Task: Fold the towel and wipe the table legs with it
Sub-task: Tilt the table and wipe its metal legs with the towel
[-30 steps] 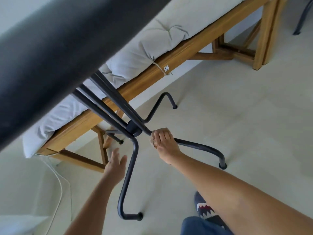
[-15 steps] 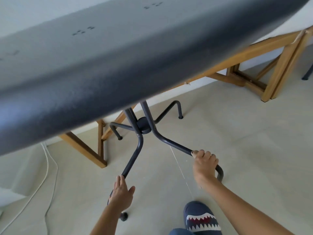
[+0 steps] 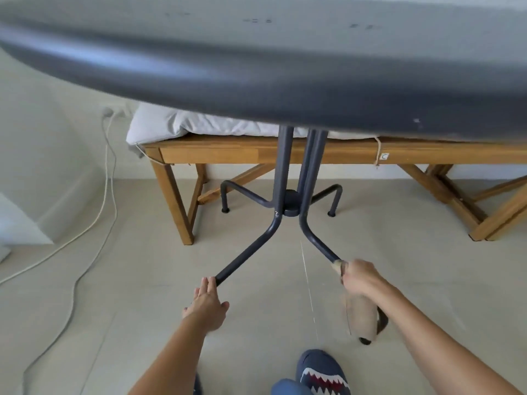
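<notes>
A dark metal table fills the top of the view with its round top [image 3: 256, 67]; its tube legs splay out from a hub [image 3: 291, 206]. My right hand [image 3: 360, 276] grips a beige towel [image 3: 360, 312] wrapped around the near right leg [image 3: 313, 238]; the towel hangs down over the leg's lower bend. My left hand [image 3: 206, 302] rests flat with fingers apart over the near left leg [image 3: 248, 252], covering its lower end and holding nothing.
A wooden bench [image 3: 228, 152] with a pale cushion [image 3: 176, 126] stands behind the table. White cables [image 3: 105, 201] trail over the floor at the left. My slippered foot [image 3: 322, 372] is at the bottom edge. Pale floor lies between the near legs.
The view has swung to face the table's base straight on. My right hand has slid along the right leg with the towel. My left hand stays at the left leg.
</notes>
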Motion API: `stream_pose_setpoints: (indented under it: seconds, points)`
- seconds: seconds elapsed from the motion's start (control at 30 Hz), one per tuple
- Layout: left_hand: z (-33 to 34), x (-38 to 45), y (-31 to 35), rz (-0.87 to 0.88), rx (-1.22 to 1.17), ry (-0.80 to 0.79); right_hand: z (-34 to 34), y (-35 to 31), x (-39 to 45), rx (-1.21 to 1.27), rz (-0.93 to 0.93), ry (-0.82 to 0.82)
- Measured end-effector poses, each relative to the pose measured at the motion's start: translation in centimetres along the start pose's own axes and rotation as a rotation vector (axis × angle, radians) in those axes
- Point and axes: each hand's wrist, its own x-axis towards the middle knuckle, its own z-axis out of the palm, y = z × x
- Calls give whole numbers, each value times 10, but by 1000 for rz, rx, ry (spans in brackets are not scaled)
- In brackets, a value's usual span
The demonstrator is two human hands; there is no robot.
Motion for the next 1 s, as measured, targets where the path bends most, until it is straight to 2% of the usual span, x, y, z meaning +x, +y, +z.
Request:
stream_pose_setpoints:
  seconds: [0.07,0.13,0.2,0.23,0.3,0.33,0.37,0.43,0.53,0.7,0.8,0.83,0.9,1.0]
  points:
    - [2,0,-2,-3,-34,-8,-27,-31,-22,171,-234,151]
    - [6,4,-2,3,-65,-2,-60,-67,-43,228,-593,472]
    - [7,6,-2,7,-93,-2,-97,-101,-49,108,-955,851]
    - [8,8,-4,8,-114,0,-111,-120,-44,-1,-1078,1057]
    - [8,11,-5,21,-134,22,-141,-151,-34,-195,-1135,1444]
    - [9,12,-5,22,-144,29,-153,-163,-27,-360,-1057,1583]
    - [8,11,-4,19,-147,27,-160,-169,-19,-538,-917,1603]
    - [7,11,-3,18,-162,29,-163,-175,1,-751,-728,1476]
    - [8,7,1,37,-149,69,-141,-176,22,-811,-803,1242]
    - [10,4,-3,36,-159,73,-36,-151,56,-1270,-938,820]
    - [11,8,-5,46,-176,89,-18,-139,66,-1423,-936,673]
    - [11,7,-5,44,-169,89,-25,-140,63,-1410,-958,681]
    - [8,5,-3,33,-160,81,-54,-144,51,-1270,-1031,820]
    - [4,6,5,6,-168,105,-115,-153,34,-962,-967,1223]
